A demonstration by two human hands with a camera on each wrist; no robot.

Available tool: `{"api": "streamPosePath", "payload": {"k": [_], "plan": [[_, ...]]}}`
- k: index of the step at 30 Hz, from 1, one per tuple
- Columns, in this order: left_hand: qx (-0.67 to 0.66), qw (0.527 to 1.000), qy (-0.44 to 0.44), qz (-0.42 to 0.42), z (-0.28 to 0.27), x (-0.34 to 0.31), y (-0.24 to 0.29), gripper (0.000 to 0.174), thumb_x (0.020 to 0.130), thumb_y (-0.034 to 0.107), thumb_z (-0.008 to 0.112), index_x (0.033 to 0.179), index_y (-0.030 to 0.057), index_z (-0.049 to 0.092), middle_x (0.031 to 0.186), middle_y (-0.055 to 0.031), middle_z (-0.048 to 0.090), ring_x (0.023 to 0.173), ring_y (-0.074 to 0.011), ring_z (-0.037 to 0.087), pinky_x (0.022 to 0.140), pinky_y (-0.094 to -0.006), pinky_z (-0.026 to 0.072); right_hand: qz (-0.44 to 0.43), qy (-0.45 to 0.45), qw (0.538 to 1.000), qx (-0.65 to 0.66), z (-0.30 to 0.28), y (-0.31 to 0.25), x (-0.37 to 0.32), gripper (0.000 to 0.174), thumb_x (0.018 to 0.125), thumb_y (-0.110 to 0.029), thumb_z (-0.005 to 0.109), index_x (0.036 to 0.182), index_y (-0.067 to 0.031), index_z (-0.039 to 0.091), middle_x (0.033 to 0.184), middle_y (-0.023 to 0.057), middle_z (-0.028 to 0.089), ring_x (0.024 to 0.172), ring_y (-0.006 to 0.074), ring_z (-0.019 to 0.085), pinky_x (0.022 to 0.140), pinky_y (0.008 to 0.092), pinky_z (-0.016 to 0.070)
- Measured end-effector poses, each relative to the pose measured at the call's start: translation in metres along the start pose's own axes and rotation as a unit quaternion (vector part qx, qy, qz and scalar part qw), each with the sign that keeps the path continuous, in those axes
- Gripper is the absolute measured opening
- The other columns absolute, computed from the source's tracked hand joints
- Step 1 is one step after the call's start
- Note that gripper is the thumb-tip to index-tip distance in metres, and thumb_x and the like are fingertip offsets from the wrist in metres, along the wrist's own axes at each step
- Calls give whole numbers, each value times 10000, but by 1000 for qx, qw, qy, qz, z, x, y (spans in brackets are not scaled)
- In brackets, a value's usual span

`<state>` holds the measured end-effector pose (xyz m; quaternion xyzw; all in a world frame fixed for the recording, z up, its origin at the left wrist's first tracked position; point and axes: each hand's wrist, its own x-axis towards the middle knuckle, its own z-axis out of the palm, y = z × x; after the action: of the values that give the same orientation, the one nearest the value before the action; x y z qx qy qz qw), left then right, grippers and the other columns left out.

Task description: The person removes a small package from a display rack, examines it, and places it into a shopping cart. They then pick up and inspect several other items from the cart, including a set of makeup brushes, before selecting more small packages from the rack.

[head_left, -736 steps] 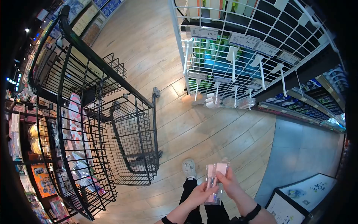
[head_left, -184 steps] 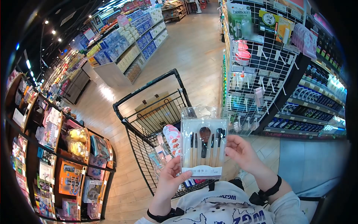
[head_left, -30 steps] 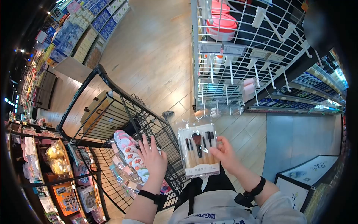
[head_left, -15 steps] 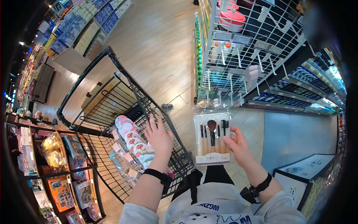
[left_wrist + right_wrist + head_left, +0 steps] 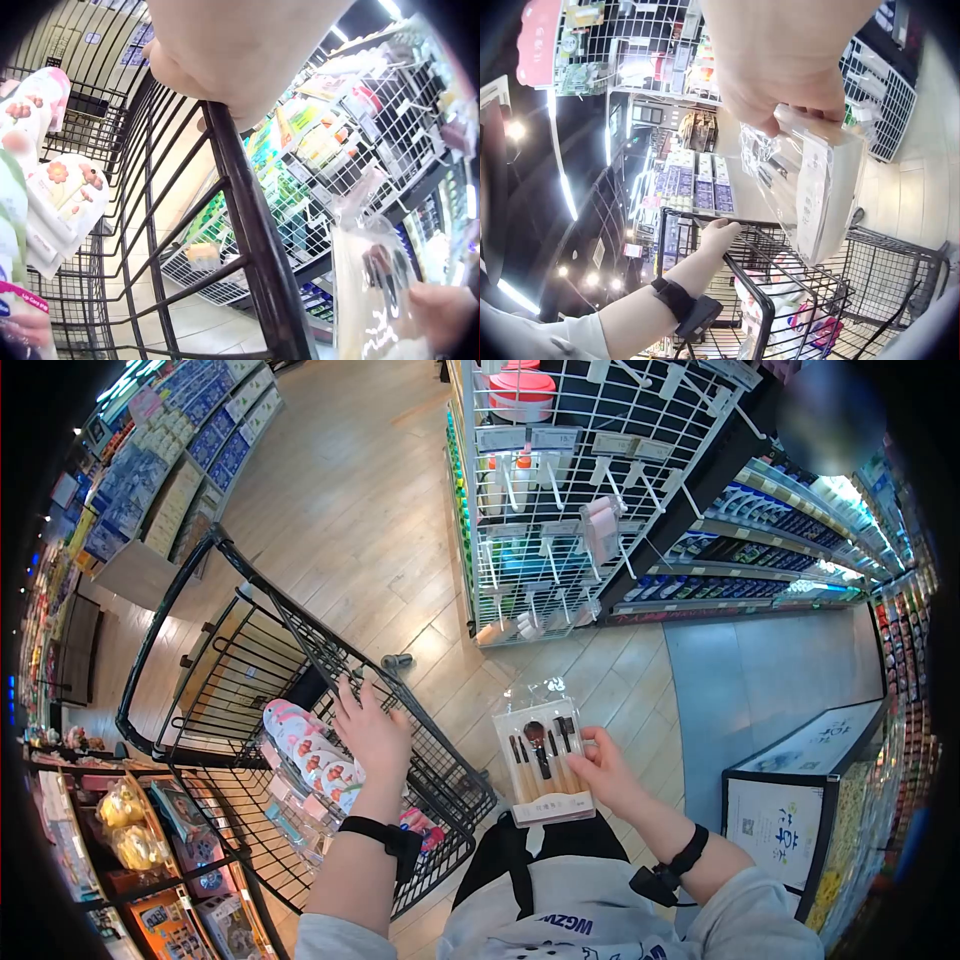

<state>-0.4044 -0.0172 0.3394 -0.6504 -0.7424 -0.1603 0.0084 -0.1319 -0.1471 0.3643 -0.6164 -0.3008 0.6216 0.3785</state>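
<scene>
My right hand (image 5: 605,768) pinches the right edge of a clear-packed makeup brush set (image 5: 545,760), held upright before my legs. Wooden-handled brushes with dark heads show through the plastic; in the right wrist view the brush set (image 5: 810,191) appears from its side, below the fingers. My left hand (image 5: 372,740) rests on the side rail of the black shopping cart (image 5: 440,760), fingers extended. In the left wrist view, the wrist and palm lie over the rail (image 5: 247,217). Inside the cart are flower-printed white and pink packs (image 5: 315,755) and several small clear-wrapped items (image 5: 290,815).
A white wire rack (image 5: 560,560) with hooks stands ahead, pink packages (image 5: 602,530) hanging on it. Toy shelves (image 5: 130,840) line the left, beside the cart. At right stands a low sign box (image 5: 780,825). Wooden floor (image 5: 370,510) runs between rack and cart.
Earlier both hands held two pink packages, then the brush set. Since then the left hand has gone to the cart rail. Within the last second, the view has turned right; both hands keep their places.
</scene>
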Motion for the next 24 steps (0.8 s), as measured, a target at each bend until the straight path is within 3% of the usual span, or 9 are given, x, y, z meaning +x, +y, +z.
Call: {"api": "streamPosePath", "payload": {"k": [4, 13, 19, 24], "plan": [[1, 1000, 5, 18, 4, 1, -2, 518, 653, 112, 581, 1162, 46, 508, 1342, -157, 343, 1171, -384, 373, 992, -468, 281, 33, 32, 999, 2, -15, 25, -2, 353, 874, -72, 520, 1171, -14, 338, 856, 87, 592, 778, 120, 577, 673, 257, 465], [16, 1000, 8, 22, 14, 2, -4, 506, 641, 99, 603, 1136, 34, 520, 1332, -174, 355, 1130, -378, 403, 980, -448, 310, 47, -5, 999, -18, -75, 121, 11, 352, 855, -46, 535, 1147, -16, 340, 835, 103, 589, 743, 134, 582, 633, 260, 467], [33, 996, 41, 74, 21, 0, -9, 629, 642, 85, 621, 1236, 8, 432, 1392, -240, 244, 1208, -391, 360, 977, -400, 340, 45, -3, 999, -29, -124, 187, 3, 364, 849, -26, 532, 1150, -26, 327, 857, 111, 584, 747, 149, 583, 641, 274, 480], [37, 998, 32, 43, 25, 1, -11, 626, 671, 96, 591, 1266, 20, 412, 1410, -235, 206, 1245, -379, 326, 989, -391, 332, 94, 11, 996, 3, -156, 239, -9, 361, 856, -18, 520, 1152, -31, 314, 893, 120, 583, 796, 152, 579, 671, 277, 481]]}}
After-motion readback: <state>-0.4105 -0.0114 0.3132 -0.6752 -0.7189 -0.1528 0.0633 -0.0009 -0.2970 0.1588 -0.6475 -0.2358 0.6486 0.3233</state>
